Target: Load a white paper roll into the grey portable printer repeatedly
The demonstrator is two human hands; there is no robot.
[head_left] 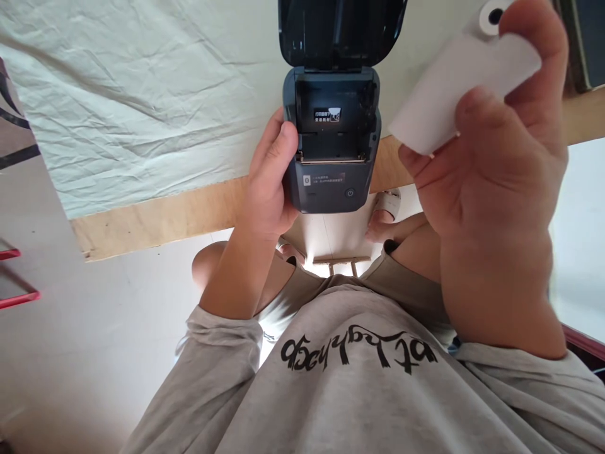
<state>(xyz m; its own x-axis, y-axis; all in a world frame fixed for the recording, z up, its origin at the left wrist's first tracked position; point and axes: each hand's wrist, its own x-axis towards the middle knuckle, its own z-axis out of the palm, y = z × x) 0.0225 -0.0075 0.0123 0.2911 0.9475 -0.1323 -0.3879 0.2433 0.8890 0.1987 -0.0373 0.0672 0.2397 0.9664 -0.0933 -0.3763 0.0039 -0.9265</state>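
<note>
A dark blue label printer [326, 186] is gripped along its left side by my left hand [271, 173], thumb on top of the edge. Its black lid [340, 31] stands swung up, and the inner bay shows a small printed sticker but no roll. Up and to the right, my right hand [501, 145] pinches a white paper roll [491, 17] with a loose strip of paper hanging from it toward the lower left. The roll is apart from the printer.
A pale green, wrinkled cloth [142, 107] covers the table, whose bare wooden edge [151, 205] runs in front of my lap. A dark framed object [586, 44] lies at the upper right. Red-edged items [21, 296] show at the far left.
</note>
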